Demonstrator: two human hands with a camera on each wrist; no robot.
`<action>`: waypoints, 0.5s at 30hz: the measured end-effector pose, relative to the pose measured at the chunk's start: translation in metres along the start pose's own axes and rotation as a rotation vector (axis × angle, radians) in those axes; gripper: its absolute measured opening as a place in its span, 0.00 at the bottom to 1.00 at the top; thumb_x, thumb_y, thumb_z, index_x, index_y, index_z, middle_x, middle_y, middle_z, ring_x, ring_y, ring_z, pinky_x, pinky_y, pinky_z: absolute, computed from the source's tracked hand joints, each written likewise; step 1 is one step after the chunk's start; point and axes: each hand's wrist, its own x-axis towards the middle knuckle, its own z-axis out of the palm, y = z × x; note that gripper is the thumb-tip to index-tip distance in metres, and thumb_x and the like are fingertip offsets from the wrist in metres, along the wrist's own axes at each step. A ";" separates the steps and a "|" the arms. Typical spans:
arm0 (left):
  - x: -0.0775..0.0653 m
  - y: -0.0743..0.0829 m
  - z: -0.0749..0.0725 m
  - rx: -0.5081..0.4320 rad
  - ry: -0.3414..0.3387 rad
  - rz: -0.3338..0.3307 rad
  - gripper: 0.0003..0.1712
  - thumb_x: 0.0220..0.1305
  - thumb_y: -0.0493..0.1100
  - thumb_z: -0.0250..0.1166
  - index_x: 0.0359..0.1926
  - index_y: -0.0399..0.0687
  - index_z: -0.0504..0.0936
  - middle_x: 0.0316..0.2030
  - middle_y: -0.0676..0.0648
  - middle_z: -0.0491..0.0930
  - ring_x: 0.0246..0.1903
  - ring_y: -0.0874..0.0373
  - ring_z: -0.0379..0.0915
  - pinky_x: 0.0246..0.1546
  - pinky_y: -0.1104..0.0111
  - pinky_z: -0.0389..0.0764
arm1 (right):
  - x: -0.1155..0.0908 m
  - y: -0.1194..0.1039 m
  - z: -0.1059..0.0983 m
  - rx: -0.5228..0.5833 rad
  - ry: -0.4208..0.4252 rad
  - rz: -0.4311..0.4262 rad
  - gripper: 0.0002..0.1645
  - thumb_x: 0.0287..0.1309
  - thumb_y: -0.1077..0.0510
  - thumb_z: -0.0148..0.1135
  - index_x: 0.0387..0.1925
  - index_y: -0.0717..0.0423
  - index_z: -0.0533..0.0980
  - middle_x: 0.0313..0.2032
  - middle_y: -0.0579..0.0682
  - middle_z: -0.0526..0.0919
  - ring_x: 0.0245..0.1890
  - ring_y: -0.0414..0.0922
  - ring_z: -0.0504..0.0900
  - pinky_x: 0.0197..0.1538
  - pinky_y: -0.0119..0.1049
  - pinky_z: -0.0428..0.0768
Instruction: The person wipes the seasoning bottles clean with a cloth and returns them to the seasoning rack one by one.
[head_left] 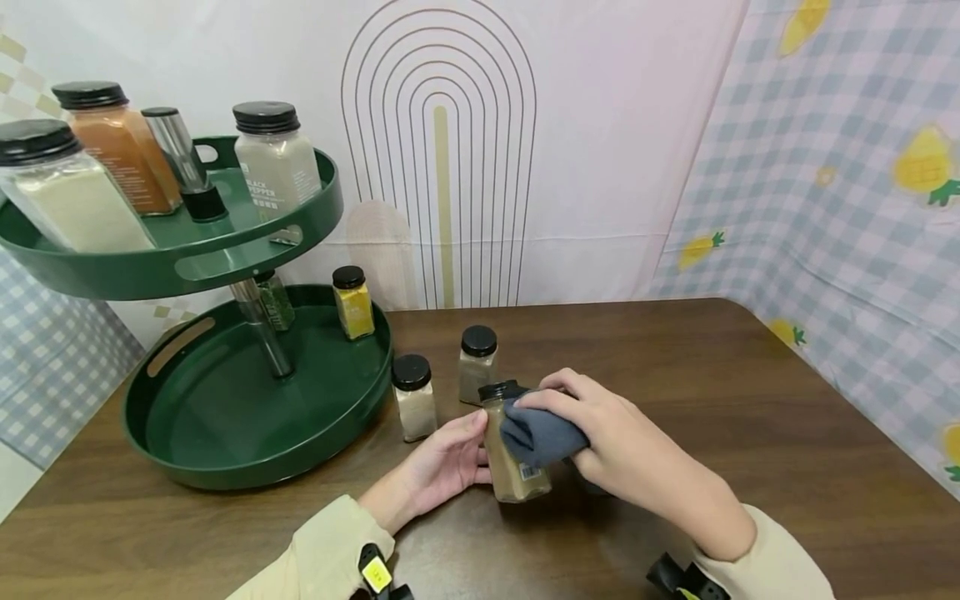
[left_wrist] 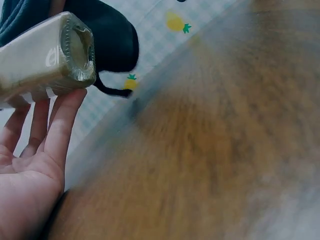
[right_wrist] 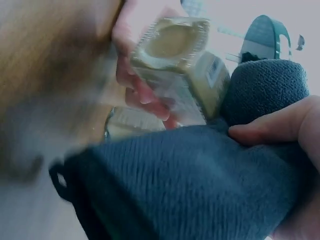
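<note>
I have the left grip [head_left: 442, 468] curled round a tan jar [head_left: 513, 485], tilted and just off the counter [head_left: 750, 400]; the right grip [head_left: 611, 437] pinches a grey-blue cloth [head_left: 542, 433] against it. Beyond, I see a pale jar [head_left: 416, 414] beside the green tiered stand [head_left: 217, 417], a greyish jar [head_left: 476, 373], then an arch-printed sheet [head_left: 622, 167].

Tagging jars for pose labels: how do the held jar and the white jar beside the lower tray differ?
Pose: the held jar is lifted and tilted; the white jar stands on the table.
Contact: the left hand holds the held jar against a cloth; neither hand holds the white jar.
Contents: held jar tan, white jar off-white.
Shared: dark lids.
</note>
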 end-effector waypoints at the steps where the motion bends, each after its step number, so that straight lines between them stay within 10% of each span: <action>1: 0.000 0.000 0.000 0.004 -0.002 0.002 0.14 0.72 0.50 0.46 0.46 0.55 0.77 0.39 0.56 0.81 0.41 0.61 0.78 0.42 0.64 0.78 | 0.000 0.000 0.001 0.005 -0.015 0.000 0.44 0.28 0.80 0.51 0.49 0.40 0.76 0.47 0.38 0.73 0.43 0.36 0.76 0.43 0.36 0.77; 15: -0.001 0.003 0.003 -0.072 0.103 -0.025 0.17 0.72 0.53 0.44 0.52 0.54 0.74 0.46 0.55 0.79 0.45 0.59 0.76 0.46 0.63 0.77 | -0.010 -0.003 -0.011 0.028 -0.278 -0.042 0.41 0.29 0.77 0.52 0.42 0.32 0.76 0.40 0.34 0.71 0.37 0.34 0.73 0.40 0.31 0.73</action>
